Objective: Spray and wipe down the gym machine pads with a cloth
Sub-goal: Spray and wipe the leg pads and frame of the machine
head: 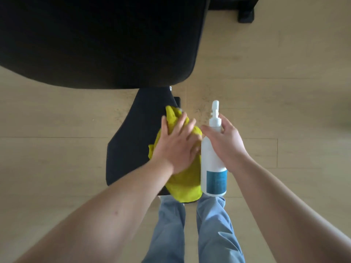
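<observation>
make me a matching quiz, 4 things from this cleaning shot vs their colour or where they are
1 cloth
2 spray bottle
3 small pad
4 floor

a white, blue label
b black, under the cloth
c yellow, under the left hand
d light wood

Pairs: 1-c, 2-a, 3-b, 4-d

2 bare forearms (117, 198); loose, light blue trousers (216, 236) with soft creases.
</observation>
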A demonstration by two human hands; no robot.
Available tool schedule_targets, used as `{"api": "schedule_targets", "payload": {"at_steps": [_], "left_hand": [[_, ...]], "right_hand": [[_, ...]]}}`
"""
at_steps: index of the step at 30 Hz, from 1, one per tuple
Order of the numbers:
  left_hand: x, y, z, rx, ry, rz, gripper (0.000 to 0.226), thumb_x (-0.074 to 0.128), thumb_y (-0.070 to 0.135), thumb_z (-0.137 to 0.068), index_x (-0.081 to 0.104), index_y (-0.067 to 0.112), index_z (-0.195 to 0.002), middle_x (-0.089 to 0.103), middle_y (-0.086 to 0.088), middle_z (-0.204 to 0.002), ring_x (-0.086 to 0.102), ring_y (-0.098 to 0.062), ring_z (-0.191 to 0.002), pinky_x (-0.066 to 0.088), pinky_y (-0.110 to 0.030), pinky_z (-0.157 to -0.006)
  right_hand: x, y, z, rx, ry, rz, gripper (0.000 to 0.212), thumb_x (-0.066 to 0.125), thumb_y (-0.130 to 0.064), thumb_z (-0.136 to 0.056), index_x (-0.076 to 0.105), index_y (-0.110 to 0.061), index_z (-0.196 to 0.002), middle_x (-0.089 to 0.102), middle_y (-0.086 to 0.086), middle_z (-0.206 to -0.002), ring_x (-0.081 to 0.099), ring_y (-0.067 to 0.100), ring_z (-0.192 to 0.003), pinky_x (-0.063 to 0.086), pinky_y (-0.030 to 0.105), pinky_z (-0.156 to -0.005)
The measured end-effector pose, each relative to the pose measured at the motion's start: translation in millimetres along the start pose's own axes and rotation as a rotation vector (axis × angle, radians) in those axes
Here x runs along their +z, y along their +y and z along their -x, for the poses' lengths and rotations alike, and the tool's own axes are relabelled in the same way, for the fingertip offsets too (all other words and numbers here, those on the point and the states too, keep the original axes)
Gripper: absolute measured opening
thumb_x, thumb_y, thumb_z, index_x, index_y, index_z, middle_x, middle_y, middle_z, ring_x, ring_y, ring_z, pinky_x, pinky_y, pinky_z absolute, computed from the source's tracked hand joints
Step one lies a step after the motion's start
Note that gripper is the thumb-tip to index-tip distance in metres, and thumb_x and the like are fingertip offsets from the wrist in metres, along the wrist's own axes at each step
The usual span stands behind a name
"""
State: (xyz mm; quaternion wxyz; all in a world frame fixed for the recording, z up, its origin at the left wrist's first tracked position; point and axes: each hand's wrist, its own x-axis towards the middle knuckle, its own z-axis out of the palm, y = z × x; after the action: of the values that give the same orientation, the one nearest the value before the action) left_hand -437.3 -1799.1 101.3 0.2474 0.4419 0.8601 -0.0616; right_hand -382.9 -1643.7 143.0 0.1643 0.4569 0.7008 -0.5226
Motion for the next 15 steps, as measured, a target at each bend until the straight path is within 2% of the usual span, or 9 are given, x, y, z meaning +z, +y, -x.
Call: {"api": "schedule_targets", "payload": {"at_steps": [3, 5, 7, 9, 11, 13, 15], "left_hand": [[-18, -45, -51, -0.178, 0.146, -0.052, 0.054, 0.022, 0.051, -0.104, 0.06, 0.024, -0.133, 0.039, -0.001, -0.161, 0.018, -0.031, -0.155, -0.004, -0.072, -0.113], [-28, -69, -78, -0.272, 0.136, -0.03, 0.05, 0.026, 0.051, -0.103, 0.063, 0.026, -0.126, 0.049, 0.001, -0.153, 0.034, -0.031, -0.147, 0.002, -0.062, -0.108], [-29, -73, -87, -0.324, 0.137, -0.041, 0.048, 0.027, 0.051, -0.102, 0.064, 0.027, -0.121, 0.055, 0.002, -0.145, 0.043, -0.031, -0.14, 0.006, -0.057, -0.104], [-28, -66, -80, -0.306, 0.147, -0.056, 0.049, 0.029, 0.048, -0.1, 0.067, 0.025, -0.12, 0.054, 0.002, -0.145, 0.037, -0.033, -0.143, 0.001, -0.06, -0.11], [-25, -52, -67, -0.24, 0.143, -0.045, 0.053, 0.028, 0.047, -0.097, 0.07, 0.021, -0.116, 0.059, 0.001, -0.139, 0.025, -0.035, -0.15, -0.004, -0.066, -0.116], [-23, -25, -51, -0.17, 0.087, -0.038, 0.056, 0.026, 0.047, -0.095, 0.07, 0.02, -0.116, 0.063, -0.001, -0.131, 0.018, -0.034, -0.153, -0.003, -0.069, -0.119], [-15, 16, -29, -0.072, -0.007, -0.006, 0.058, 0.024, 0.05, -0.096, 0.062, 0.024, -0.132, 0.06, -0.002, -0.137, 0.018, -0.033, -0.153, -0.003, -0.067, -0.119]], "right_hand": [[-2, 0, -10, -0.013, -0.023, -0.019, 0.027, 0.072, -0.049, -0.085, 0.065, -0.038, -0.109, 0.071, -0.007, -0.086, 0.07, 0.022, -0.084, 0.059, 0.042, -0.079], [-2, 1, -13, -0.018, -0.045, -0.025, 0.04, 0.072, -0.052, -0.083, 0.064, -0.041, -0.121, 0.071, -0.01, -0.09, 0.069, 0.019, -0.087, 0.057, 0.038, -0.079], [-3, 3, -14, -0.016, -0.054, -0.033, 0.048, 0.071, -0.053, -0.082, 0.061, -0.044, -0.128, 0.072, -0.01, -0.095, 0.069, 0.018, -0.089, 0.056, 0.037, -0.08], [-4, 7, -13, -0.011, -0.068, -0.034, 0.033, 0.072, -0.049, -0.086, 0.064, -0.043, -0.117, 0.071, -0.008, -0.09, 0.068, 0.019, -0.085, 0.055, 0.037, -0.076], [-5, 9, -11, -0.011, -0.104, -0.035, 0.014, 0.072, -0.047, -0.087, 0.064, -0.041, -0.095, 0.066, -0.009, -0.08, 0.064, 0.019, -0.077, 0.052, 0.036, -0.071], [-7, 9, -8, -0.007, -0.157, -0.055, 0.017, 0.073, -0.052, -0.081, 0.061, -0.041, -0.086, 0.066, -0.01, -0.078, 0.064, 0.018, -0.076, 0.052, 0.035, -0.071], [-11, 10, -8, -0.015, -0.18, -0.091, 0.025, 0.074, -0.057, -0.073, 0.061, -0.046, -0.092, 0.071, -0.009, -0.084, 0.069, 0.02, -0.081, 0.057, 0.04, -0.074]]}}
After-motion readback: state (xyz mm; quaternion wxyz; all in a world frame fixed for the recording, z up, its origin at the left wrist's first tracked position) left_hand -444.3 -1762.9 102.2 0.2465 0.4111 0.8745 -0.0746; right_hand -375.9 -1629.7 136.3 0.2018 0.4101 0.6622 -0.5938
